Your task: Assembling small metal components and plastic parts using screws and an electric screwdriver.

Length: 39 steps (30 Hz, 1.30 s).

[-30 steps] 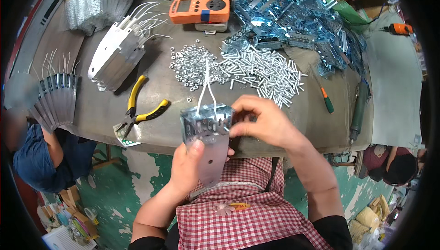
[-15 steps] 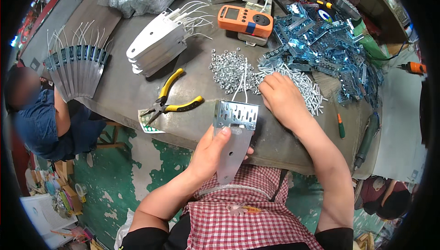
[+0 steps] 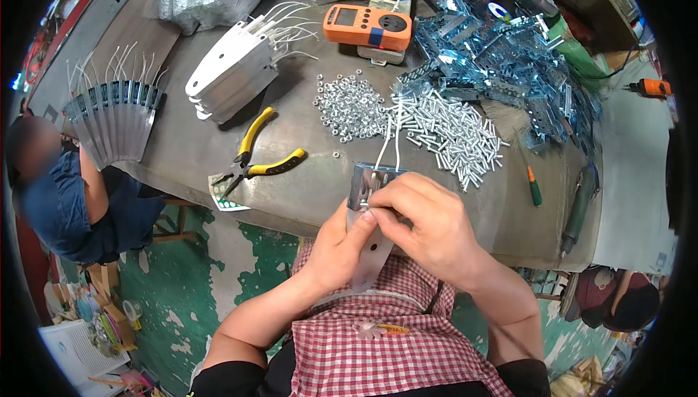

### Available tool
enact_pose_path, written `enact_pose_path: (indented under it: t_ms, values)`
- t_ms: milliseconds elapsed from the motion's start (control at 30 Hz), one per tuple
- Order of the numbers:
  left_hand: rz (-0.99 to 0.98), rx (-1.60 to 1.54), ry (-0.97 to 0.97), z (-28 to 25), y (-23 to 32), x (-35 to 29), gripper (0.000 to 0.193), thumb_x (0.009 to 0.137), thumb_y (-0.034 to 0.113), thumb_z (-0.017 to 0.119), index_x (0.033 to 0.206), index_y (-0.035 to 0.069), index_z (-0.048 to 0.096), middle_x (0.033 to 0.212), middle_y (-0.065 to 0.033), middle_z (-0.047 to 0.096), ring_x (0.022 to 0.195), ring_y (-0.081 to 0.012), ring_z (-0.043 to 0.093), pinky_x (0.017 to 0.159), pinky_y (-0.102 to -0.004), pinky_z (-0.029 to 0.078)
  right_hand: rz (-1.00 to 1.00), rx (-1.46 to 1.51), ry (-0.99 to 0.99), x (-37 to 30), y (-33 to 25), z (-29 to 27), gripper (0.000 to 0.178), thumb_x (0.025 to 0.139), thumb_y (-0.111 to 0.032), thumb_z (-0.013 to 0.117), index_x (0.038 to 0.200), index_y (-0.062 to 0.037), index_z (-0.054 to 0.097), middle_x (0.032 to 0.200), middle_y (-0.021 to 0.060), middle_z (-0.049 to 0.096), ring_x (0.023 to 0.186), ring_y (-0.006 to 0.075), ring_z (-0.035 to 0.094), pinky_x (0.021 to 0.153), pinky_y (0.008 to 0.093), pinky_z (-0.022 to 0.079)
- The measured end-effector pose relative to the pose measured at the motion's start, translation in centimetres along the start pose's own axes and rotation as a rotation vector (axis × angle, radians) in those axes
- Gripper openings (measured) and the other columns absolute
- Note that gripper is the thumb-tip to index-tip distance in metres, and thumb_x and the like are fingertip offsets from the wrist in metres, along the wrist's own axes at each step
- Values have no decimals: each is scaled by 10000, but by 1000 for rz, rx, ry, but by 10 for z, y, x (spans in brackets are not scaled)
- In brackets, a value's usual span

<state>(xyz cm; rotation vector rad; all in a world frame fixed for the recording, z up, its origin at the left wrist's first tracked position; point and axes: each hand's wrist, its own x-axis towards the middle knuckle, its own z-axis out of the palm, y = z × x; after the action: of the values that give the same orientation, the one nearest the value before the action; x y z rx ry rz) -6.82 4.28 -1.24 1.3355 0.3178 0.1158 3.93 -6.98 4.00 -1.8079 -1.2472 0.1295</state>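
Observation:
My left hand (image 3: 333,255) is closed round a grey metal plate (image 3: 373,260) with a rounded lower end. Its thumb lies on the front face, close to a shiny slotted bracket (image 3: 361,182) at the plate's top. Two white wires (image 3: 389,142) rise from the bracket's far end. My right hand (image 3: 429,226) is bent over the bracket, its thumb and forefinger pinched together; a small silvery screw (image 3: 366,206) shows partly at their tips. Much of the bracket is hidden behind these fingers. Beyond lie a pile of nuts (image 3: 350,108) and a pile of screws (image 3: 452,137).
Yellow-handled pliers (image 3: 253,153) lie at left, near white wired units (image 3: 233,70) and fanned plates (image 3: 116,121). An orange meter (image 3: 368,26) stands behind the nuts. Bluish brackets (image 3: 502,62) heap at far right, with a screwdriver (image 3: 534,186) nearer. A co-worker (image 3: 58,193) sits at left.
My right hand has left the screw pile and come toward me to the bracket, fingers pinched. My left hand still holds the plate. The view has shifted slightly.

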Motion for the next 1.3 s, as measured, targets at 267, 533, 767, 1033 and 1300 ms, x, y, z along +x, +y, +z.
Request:
enact_pose_path:
  t_ms: [267, 533, 767, 1033, 1300]
  values:
    - [-29, 436, -11, 16, 15, 2, 408, 902, 181, 451, 1264, 19, 353, 928, -215, 602, 915, -336, 607, 767, -368, 459, 74, -98, 19, -20, -9, -9, 121, 714, -12, 628, 807, -11, 551, 768, 113, 543, 713, 283, 562, 610, 347, 469]
    - [-128, 589, -110, 25, 26, 4, 496, 885, 192, 465, 1311, 3, 295, 919, -235, 605, 882, -387, 599, 751, -406, 470, 731, 835, -10, -41, 18, -14, 97, 814, -23, 600, 902, 17, 597, 773, 48, 601, 675, 90, 567, 611, 235, 467]
    - [233, 1268, -173, 29, 43, 15, 543, 842, 257, 551, 1272, -19, 365, 805, -187, 587, 697, -321, 598, 592, -415, 474, 630, 1106, 124, -62, 51, -3, 94, 827, -35, 599, 903, 18, 589, 763, 50, 595, 660, 96, 561, 601, 225, 473]
    - [337, 927, -31, 27, 32, 18, 425, 729, 118, 675, 1116, 39, 519, 729, -81, 508, 585, -233, 562, 507, -336, 460, 637, 1275, 159, -69, 58, 6, 104, 811, -66, 626, 883, -15, 570, 753, 39, 599, 630, 89, 558, 573, 213, 455]
    - [447, 1016, -136, 42, 41, 35, 225, 690, 14, 654, 901, 83, 616, 693, -76, 527, 516, -191, 550, 474, -296, 445, 662, 1145, 145, -63, 54, 1, 167, 814, -171, 652, 822, -54, 533, 666, -1, 555, 565, 59, 526, 477, 192, 398]
